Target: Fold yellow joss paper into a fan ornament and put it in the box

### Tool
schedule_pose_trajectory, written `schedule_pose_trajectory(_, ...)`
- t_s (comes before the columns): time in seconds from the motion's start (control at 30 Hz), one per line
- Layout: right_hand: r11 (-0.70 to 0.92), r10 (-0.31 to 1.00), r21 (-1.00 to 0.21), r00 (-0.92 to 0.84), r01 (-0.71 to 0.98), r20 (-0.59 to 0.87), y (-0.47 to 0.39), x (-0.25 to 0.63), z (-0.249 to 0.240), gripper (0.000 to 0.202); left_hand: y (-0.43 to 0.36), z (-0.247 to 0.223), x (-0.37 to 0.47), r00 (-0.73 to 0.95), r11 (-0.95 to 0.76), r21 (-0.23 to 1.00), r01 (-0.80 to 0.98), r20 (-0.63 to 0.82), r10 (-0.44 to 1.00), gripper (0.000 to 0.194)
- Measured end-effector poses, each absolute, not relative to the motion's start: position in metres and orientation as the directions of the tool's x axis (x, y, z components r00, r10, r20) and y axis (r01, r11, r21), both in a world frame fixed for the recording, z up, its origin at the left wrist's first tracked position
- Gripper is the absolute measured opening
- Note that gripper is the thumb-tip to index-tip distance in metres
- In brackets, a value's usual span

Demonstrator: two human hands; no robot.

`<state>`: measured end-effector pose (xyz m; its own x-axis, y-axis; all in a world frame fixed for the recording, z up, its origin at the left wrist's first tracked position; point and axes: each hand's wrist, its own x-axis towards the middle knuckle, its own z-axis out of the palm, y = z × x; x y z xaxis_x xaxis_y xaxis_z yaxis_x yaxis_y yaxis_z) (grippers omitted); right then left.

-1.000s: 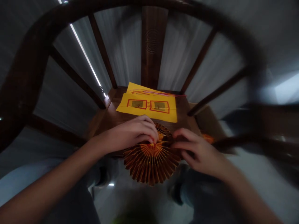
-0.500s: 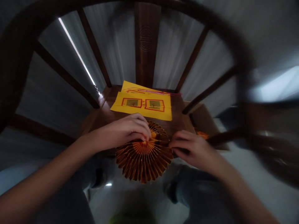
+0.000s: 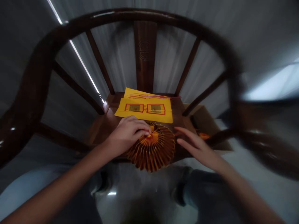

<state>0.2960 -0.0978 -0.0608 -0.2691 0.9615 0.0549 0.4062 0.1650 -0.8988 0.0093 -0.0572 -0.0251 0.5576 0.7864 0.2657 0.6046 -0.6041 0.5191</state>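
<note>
Rosette [image 3: 153, 152] over wooden seat [image 3: 108, 123] — grey floor [image 3: 130, 186] below.

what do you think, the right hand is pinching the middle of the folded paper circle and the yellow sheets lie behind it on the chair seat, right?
Wrong hand: the head view shows the left hand pinching the middle of the folded paper circle. The yellow sheets do lie behind it on the chair seat.

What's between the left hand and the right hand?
In the head view, the pleated paper rosette: the left hand is at its centre, the right hand open beside its edge.
</note>
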Motion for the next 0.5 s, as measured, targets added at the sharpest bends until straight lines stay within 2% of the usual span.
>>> schedule_pose_trajectory(0.03, 0.038, 0.978, -0.94, -0.206, 0.338, -0.035, -0.098, 0.29, -0.066, 0.047, -0.058, -0.025, 0.012, 0.5, -0.567, 0.521, 0.638, 0.28, 0.82, 0.014)
schedule_pose_trajectory(0.1, -0.171, 0.975, -0.981, -0.126, 0.095, -0.182, -0.099, 0.273, -0.076, 0.046, -0.061, -0.023, 0.018, 0.402, -0.499, 0.529, 0.686, 0.296, 0.867, 0.013)
schedule_pose_trajectory(0.2, -0.272, 0.962, -0.921, -0.095, -0.279, -0.256, -0.103, 0.243, -0.087, 0.041, -0.069, -0.02, 0.032, 0.364, -0.478, 0.504, 0.719, 0.314, 0.877, 0.014)
schedule_pose_trajectory(0.27, -0.275, 0.959, -0.856, -0.057, -0.437, -0.279, -0.106, 0.227, -0.092, 0.039, -0.074, -0.017, 0.039, 0.381, -0.495, 0.502, 0.709, 0.317, 0.868, 0.015)
schedule_pose_trajectory(0.33, -0.205, 0.971, -0.823, -0.007, -0.53, -0.237, -0.107, 0.217, -0.096, 0.037, -0.077, -0.017, 0.039, 0.402, -0.522, 0.519, 0.677, 0.334, 0.853, 0.016)
schedule_pose_trajectory(0.43, -0.09, 0.988, -0.825, 0.052, -0.558, -0.143, -0.107, 0.211, -0.1, 0.035, -0.078, -0.025, 0.028, 0.38, -0.548, 0.582, 0.601, 0.394, 0.837, 0.018)
schedule_pose_trajectory(0.5, -0.084, 0.985, -0.822, 0.076, -0.563, -0.152, -0.106, 0.209, -0.104, 0.036, -0.079, -0.037, 0.015, 0.284, -0.497, 0.701, 0.511, 0.409, 0.867, 0.023)
